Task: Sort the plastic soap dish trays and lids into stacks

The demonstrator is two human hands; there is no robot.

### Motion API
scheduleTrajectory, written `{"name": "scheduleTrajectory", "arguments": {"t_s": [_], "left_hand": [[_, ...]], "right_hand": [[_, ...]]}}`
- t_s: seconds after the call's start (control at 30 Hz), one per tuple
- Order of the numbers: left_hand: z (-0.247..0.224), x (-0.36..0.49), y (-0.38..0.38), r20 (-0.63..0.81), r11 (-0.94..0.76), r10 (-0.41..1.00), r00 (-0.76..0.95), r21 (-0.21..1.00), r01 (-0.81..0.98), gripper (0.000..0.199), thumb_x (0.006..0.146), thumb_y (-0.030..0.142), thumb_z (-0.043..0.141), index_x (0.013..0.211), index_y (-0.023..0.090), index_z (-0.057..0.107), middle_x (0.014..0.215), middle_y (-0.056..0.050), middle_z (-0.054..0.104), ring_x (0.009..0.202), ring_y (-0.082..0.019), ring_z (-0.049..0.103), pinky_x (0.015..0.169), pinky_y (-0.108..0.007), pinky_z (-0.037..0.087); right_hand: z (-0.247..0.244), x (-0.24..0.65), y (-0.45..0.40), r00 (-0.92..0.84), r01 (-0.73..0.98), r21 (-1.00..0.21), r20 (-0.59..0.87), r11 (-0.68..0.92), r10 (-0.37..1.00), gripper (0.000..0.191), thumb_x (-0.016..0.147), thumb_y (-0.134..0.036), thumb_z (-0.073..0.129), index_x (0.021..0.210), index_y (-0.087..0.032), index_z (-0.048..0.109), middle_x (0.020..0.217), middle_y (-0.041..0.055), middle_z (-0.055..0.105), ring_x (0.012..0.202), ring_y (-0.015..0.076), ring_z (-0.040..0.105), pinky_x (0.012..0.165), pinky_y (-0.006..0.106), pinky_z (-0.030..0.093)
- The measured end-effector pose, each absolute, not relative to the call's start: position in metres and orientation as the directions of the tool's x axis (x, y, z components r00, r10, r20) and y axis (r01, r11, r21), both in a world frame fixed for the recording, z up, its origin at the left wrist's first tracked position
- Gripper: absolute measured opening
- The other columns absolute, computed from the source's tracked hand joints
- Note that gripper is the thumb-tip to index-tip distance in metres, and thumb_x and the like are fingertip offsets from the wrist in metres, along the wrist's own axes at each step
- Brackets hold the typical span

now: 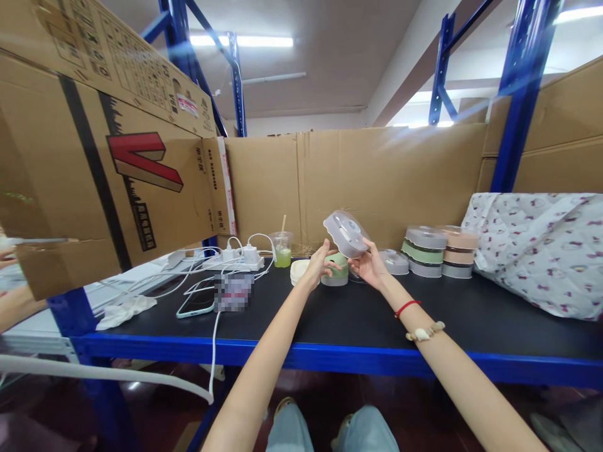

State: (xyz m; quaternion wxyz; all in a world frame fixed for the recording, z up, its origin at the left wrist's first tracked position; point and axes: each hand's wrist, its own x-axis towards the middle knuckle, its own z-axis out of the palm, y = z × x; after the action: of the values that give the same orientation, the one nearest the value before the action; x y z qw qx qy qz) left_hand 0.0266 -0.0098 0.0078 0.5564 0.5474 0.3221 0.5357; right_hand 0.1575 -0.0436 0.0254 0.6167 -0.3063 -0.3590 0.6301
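Black matting (367,320) tops the blue metal shelf (358,358) across the lower half of the frame, with two stacks of rounded grey, green and peach plastic boxes (424,253) at right. Just right of centre, our right hand (371,267) grips a tilted pale-grey plastic box (346,235); our left hand (318,269), fingers spread, holds nothing beside a rounded pale-green box (335,280), and we cannot tell whether they touch

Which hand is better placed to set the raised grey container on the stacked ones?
Likely the right hand: it grips the grey container and is nearer the stacks; the left hand, open, appears to hold nothing.
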Motion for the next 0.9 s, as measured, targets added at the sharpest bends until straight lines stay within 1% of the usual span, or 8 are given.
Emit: {"name": "scheduleTrajectory", "arguments": {"t_s": [0.1, 0.27, 0.53, 0.6, 0.67, 0.73, 0.83, 0.9], "left_hand": [[0.009, 0.026, -0.014, 0.210, -0.094, 0.901, 0.380, 0.949, -0.300, 0.054, 0.077, 0.059, 0.054, 0.109, 0.016, 0.059, 0.103, -0.012, 0.062, 0.059, -0.013, 0.060, 0.034, -0.018, 0.028], [0.009, 0.024, -0.014, 0.249, -0.094, 0.902, 0.354, 0.911, -0.402, 0.048, 0.073, 0.053, 0.061, 0.100, 0.013, 0.061, 0.086, -0.009, 0.063, 0.063, -0.013, 0.060, 0.037, -0.018, 0.033], [0.012, 0.022, -0.013, 0.158, 0.023, 0.938, 0.308, 0.859, -0.511, 0.042, 0.075, 0.055, 0.057, 0.082, 0.013, 0.060, 0.057, 0.000, 0.054, 0.046, -0.009, 0.047, 0.040, -0.020, 0.033], [0.012, 0.021, -0.014, 0.165, 0.013, 0.946, 0.280, 0.842, -0.540, 0.047, 0.073, 0.058, 0.057, 0.086, 0.013, 0.061, 0.056, 0.000, 0.055, 0.046, -0.010, 0.048, 0.043, -0.021, 0.035], [0.013, 0.020, -0.014, 0.178, -0.017, 0.957, 0.228, 0.821, -0.570, 0.050, 0.073, 0.059, 0.055, 0.094, 0.014, 0.062, 0.063, -0.002, 0.060, 0.052, -0.012, 0.053, 0.047, -0.022, 0.038], [0.014, 0.019, -0.014, 0.178, -0.042, 0.968, 0.178, 0.811, -0.584, 0.048, 0.077, 0.056, 0.052, 0.101, 0.015, 0.062, 0.072, -0.003, 0.065, 0.061, -0.013, 0.058, 0.053, -0.022, 0.041], [0.013, 0.019, -0.014, 0.145, -0.037, 0.977, 0.155, 0.836, -0.547, 0.039, 0.082, 0.047, 0.049, 0.101, 0.015, 0.062, 0.080, -0.004, 0.066, 0.064, -0.013, 0.059, 0.055, -0.022, 0.042], [0.011, 0.021, -0.013, 0.135, -0.043, 0.979, 0.153, 0.869, -0.494, 0.035, 0.078, 0.044, 0.057, 0.097, 0.016, 0.063, 0.080, -0.003, 0.065, 0.058, -0.010, 0.057, 0.052, -0.021, 0.039]], "right_hand": [[0.023, 0.155, -0.044, -0.140, -0.472, -0.882, 0.048, -0.024, 0.989, 0.050, 0.096, -0.040, 0.017, 0.080, -0.013, 0.056, 0.051, 0.0020, 0.058, 0.037, 0.0095, 0.053, 0.037, 0.016, 0.042], [0.020, 0.152, -0.041, -0.167, -0.338, -0.940, 0.015, -0.043, 0.986, 0.063, 0.095, -0.050, 0.011, 0.081, -0.012, 0.059, 0.054, 0.0044, 0.059, 0.042, 0.0099, 0.054, 0.039, 0.017, 0.040], [0.015, 0.153, -0.036, -0.141, -0.196, -0.980, 0.054, 0.026, 0.989, 0.059, 0.095, -0.048, 0.014, 0.076, -0.014, 0.058, 0.073, 0.0076, 0.065, 0.044, 0.0072, 0.052, 0.041, 0.017, 0.040], [0.013, 0.153, -0.033, -0.104, -0.099, -0.993, 0.071, 0.061, 0.992, 0.050, 0.094, -0.047, 0.026, 0.081, -0.013, 0.060, 0.079, 0.0084, 0.065, 0.044, 0.0070, 0.052, 0.040, 0.017, 0.041], [0.010, 0.153, -0.030, -0.042, -0.004, -0.995, 0.099, 0.099, 0.994, 0.034, 0.088, -0.043, 0.043, 0.095, -0.015, 0.061, 0.088, 0.0081, 0.066, 0.047, 0.0075, 0.054, 0.040, 0.017, 0.041], [0.008, 0.153, -0.027, 0.000, 0.032, -0.988, 0.153, 0.153, 0.988, 0.038, 0.080, -0.038, 0.057, 0.113, -0.020, 0.056, 0.100, 0.0072, 0.065, 0.054, 0.0093, 0.059, 0.041, 0.017, 0.043], [0.004, 0.154, -0.024, -0.037, 0.007, -0.965, 0.261, 0.261, 0.965, 0.064, 0.068, -0.037, 0.067, 0.127, -0.027, 0.046, 0.113, 0.0059, 0.061, 0.082, 0.0160, 0.064, 0.052, 0.020, 0.051], [0.002, 0.155, -0.022, -0.086, -0.006, -0.951, 0.308, 0.309, 0.947, 0.078, 0.061, -0.038, 0.070, 0.132, -0.027, 0.041, 0.117, 0.0069, 0.059, 0.101, 0.0203, 0.059, 0.061, 0.023, 0.054]]}}
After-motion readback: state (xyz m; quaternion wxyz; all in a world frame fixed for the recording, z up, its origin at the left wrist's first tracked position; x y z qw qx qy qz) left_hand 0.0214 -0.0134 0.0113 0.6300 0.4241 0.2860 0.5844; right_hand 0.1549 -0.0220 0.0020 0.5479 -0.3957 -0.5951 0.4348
